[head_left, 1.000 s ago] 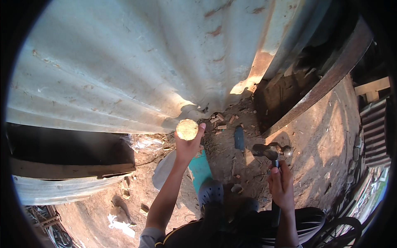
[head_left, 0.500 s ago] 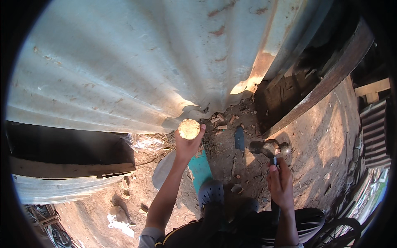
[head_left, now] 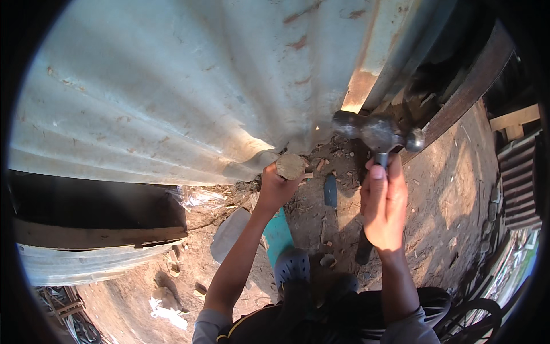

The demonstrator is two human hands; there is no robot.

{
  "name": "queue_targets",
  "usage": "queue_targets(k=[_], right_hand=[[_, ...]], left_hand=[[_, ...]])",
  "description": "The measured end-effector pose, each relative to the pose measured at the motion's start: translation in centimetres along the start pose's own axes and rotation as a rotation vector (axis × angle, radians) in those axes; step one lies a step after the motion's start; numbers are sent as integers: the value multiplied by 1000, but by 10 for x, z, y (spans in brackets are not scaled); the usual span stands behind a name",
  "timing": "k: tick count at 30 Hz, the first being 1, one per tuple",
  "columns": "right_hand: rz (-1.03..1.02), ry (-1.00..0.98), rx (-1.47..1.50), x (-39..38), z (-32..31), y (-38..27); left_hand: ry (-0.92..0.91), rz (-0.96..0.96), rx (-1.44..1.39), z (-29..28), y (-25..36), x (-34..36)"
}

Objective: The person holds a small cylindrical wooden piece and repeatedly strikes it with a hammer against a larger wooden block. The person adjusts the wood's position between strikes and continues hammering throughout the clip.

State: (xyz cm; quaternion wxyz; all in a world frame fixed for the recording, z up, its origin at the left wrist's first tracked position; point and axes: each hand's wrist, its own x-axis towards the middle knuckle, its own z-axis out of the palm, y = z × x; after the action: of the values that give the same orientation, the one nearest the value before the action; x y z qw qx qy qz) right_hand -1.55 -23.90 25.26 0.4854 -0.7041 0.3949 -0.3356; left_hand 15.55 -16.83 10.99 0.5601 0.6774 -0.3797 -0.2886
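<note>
My left hand point(head_left: 276, 189) is closed around a round wooden post point(head_left: 291, 166), whose flat end faces up toward me. Most of the post's length is hidden beneath the hand. In my right hand point(head_left: 384, 212) is a ball-peen hammer point(head_left: 378, 132), gripped by its dark handle. Its metal head is raised to the right of the post and stands apart from it. Below my left forearm a green board point(head_left: 278, 232) lies on the ground, with my clog point(head_left: 292, 266) at its near end.
A large corrugated metal sheet point(head_left: 172, 86) rises just ahead of both hands. Wood chips and a dark flat piece point(head_left: 330, 191) lie on the dirt floor. To the right a curved-looking beam point(head_left: 458, 109) runs diagonally; a grey slab point(head_left: 228, 235) sits at left.
The hammer has been lifted up and forward by my right hand. My left hand has shifted the post to the right and slightly forward, and its top is now in shade.
</note>
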Motion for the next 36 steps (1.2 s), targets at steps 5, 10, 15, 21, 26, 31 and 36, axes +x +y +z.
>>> queue_targets(k=[5, 10, 15, 21, 26, 31, 36], right_hand=[[36, -262, -348, 17, 8, 36], [38, -63, -143, 13, 2, -3], [166, -416, -496, 19, -1, 18], [156, -100, -373, 0, -2, 32], [220, -370, -382, 3, -20, 30], [322, -275, -279, -41, -44, 47], [397, -114, -128, -84, -50, 70]], left_hand=[[-19, 77, -2, 4, 4, 3], [-70, -8, 5, 1, -6, -1], [-107, -18, 3, 10, -4, 2], [-198, -151, -23, 8, -2, 7], [-183, -132, 40, 7, 1, 0], [-696, -151, 201, 32, 10, -15], [-844, 7, 332, 77, -9, -63]])
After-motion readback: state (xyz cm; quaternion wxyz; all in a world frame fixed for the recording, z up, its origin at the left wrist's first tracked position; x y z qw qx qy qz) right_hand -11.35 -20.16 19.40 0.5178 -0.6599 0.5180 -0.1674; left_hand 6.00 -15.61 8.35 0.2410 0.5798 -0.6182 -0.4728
